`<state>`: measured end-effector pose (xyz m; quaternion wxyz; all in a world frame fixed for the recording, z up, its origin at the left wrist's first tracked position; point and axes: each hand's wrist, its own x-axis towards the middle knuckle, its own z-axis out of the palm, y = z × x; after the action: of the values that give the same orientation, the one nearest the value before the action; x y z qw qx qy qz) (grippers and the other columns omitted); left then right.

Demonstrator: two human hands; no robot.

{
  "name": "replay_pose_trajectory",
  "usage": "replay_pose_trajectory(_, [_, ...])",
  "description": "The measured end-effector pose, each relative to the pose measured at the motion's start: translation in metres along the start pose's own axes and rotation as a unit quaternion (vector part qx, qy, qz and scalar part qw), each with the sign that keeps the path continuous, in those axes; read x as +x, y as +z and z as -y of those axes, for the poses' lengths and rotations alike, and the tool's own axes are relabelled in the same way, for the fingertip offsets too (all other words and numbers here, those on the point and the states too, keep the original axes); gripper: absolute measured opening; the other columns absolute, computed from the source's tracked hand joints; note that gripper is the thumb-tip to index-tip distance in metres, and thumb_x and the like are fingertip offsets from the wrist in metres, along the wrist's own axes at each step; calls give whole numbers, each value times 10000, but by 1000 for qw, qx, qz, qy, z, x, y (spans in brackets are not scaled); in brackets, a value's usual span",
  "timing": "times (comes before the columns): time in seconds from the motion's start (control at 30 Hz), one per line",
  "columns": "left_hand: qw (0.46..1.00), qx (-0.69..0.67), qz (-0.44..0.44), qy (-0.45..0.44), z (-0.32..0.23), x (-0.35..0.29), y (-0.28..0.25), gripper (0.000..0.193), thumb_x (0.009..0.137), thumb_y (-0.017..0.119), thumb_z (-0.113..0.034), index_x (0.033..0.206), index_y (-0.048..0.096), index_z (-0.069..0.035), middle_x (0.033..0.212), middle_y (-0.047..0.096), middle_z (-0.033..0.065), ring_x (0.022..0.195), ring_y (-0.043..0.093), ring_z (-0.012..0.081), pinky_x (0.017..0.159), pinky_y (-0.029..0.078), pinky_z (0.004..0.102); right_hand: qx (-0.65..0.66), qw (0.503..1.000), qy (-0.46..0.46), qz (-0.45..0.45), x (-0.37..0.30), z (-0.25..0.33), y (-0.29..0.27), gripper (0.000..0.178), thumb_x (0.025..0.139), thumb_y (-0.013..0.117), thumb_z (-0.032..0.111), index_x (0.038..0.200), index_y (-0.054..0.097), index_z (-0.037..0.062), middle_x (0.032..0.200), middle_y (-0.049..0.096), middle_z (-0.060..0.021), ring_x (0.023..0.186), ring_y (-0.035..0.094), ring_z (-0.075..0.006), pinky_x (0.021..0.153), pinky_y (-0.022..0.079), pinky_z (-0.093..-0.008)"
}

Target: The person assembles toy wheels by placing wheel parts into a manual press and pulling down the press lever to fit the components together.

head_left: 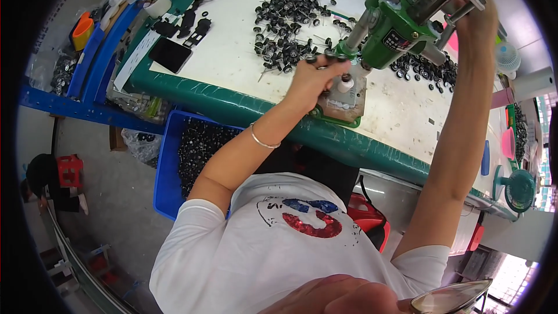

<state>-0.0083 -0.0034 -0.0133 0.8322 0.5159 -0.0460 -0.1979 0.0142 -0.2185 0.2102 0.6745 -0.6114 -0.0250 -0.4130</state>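
Note:
A green hand press with bare metal columns stands at the table's front edge. On its base plate sits a small white round fixture. My left hand is beside that fixture, fingers closed around small black wheels at the fingertips; how many is hidden. My right hand is raised at the top right of the press, closed on its metal lever; the press head partly hides the fingers. A heap of black wheels with thin metal pins lies beyond my left hand.
More black wheels lie right of the press. A black phone rests at the table's left. Below the green table edge stands a blue bin full of small black parts. A green fan is at the right.

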Motion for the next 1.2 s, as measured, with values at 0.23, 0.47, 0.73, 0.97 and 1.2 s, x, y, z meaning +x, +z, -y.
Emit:
replay_pose_trajectory(0.23, [999,34,0,-22,-15,-1,-67,230,805,706,-275,840,673,-50,680,641,4,546,494,34,436,276,173,66,991,29,110,-13,-44,-56,254,975,472,242,1010,606,29,801,591,-43,715,555,-133,602,418,-252])
replay_pose_trajectory(0.47, [899,435,-22,36,-13,3,-77,238,780,715,-267,791,693,-30,604,625,79,522,562,146,490,421,298,-323,918,219,72,-109,-119,-125,227,893,607,246,983,641,40,730,620,-25,481,518,-122,449,419,-239])
replay_pose_trajectory(0.73, [727,646,-79,220,-4,4,-49,196,736,692,-153,879,653,-23,882,656,155,817,620,354,706,487,437,-540,830,46,134,-163,-167,-134,261,806,667,207,1026,638,69,1026,559,-123,820,601,-264,726,481,-372])
replay_pose_trajectory(0.97, [737,650,-56,178,-5,9,-60,195,752,700,-133,895,666,-5,808,656,129,747,636,302,680,494,394,-578,808,55,98,-151,-177,-157,196,822,641,188,978,637,69,989,577,-109,816,601,-307,719,480,-403])
replay_pose_trajectory(1.2, [996,81,-5,35,-11,-4,-51,160,782,737,-85,899,664,-5,690,600,11,491,425,17,411,255,169,-236,953,160,108,-172,-128,-95,186,887,617,116,1035,645,7,863,667,-60,725,585,-96,675,470,-232])
